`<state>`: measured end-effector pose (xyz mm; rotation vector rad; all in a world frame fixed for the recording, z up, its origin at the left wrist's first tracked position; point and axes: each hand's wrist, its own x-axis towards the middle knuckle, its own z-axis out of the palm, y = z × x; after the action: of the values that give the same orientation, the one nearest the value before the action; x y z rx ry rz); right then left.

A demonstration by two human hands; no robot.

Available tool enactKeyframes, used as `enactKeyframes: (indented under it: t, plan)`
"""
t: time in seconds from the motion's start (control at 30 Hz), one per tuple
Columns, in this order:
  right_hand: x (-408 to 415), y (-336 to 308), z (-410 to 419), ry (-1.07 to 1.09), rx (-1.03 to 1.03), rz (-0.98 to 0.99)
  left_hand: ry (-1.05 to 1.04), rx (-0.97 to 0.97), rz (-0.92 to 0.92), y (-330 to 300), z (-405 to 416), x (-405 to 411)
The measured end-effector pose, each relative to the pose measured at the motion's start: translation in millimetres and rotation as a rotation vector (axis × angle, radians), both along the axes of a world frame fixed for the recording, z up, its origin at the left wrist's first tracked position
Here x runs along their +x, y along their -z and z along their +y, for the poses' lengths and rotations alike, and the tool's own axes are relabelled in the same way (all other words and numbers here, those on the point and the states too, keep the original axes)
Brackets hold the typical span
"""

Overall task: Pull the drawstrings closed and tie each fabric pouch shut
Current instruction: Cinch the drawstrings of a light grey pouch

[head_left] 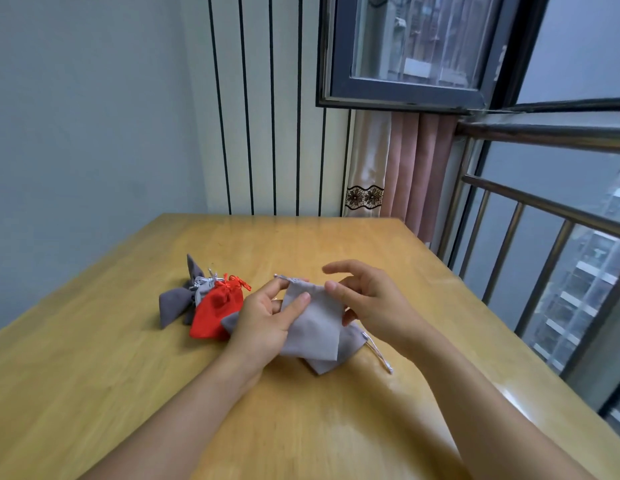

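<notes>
A light grey fabric pouch [313, 320] is held just above the wooden table [128, 368]. My left hand [267, 320] grips its left side, thumb on the front, fingers near the mouth where a short drawstring end sticks out. My right hand [367, 303] touches the pouch's upper right edge with the thumb and lower fingers, the other fingers spread above it. Beneath lies another grey pouch [339, 355], its silver drawstring [379, 355] trailing to the right. A red pouch [218, 313] with a tied red cord lies to the left, beside dark grey pouches [178, 303].
The table's far edge meets a striped wall panel [267, 133]. A pink curtain [416, 174] hangs at the back right. A metal railing [544, 244] and a window run along the table's right side.
</notes>
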<state>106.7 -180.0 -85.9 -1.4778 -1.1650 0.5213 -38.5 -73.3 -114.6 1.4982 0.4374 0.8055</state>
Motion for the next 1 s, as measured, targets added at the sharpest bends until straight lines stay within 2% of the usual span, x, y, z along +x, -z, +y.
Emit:
enactKeyframes:
  t: [0.17, 0.37, 0.5, 0.57, 0.7, 0.8, 0.93, 1.0]
  plan:
    - [3.6, 4.6, 0.3, 0.043, -0.041, -0.015, -0.023, -0.016, -0.025, -0.7, -3.3, 3.9]
    - [1.7, -0.7, -3.0, 0.034, -0.102, -0.07, -0.133, -0.154, -0.043, -1.3, 1.4, 3.9]
    - [7.2, -1.7, -5.4, 0.15, -0.223, -0.211, -0.135, -0.264, -0.071, -1.3, 7.9, 3.1]
    - [7.0, -2.3, -5.6, 0.134, -0.184, -0.05, -0.116, -0.3, -0.096, -3.0, 9.7, 1.7]
    - [7.2, -6.4, -4.5, 0.046, -0.024, 0.571, -0.063, -0.47, -0.178, -8.8, 14.7, -2.8]
    - [3.8, -5.2, -1.4, -0.031, 0.022, 0.799, -0.019, -0.579, -0.215, -11.6, 16.0, -4.3]
    - [-6.7, -5.0, 3.1, -0.132, 0.198, 1.113, 0.054, -0.652, -0.263, -14.7, 12.7, -4.6]
    - [-10.3, -5.1, 4.1, -0.171, 0.24, 1.204, 0.102, -0.659, -0.274, -17.7, 11.4, -4.8]
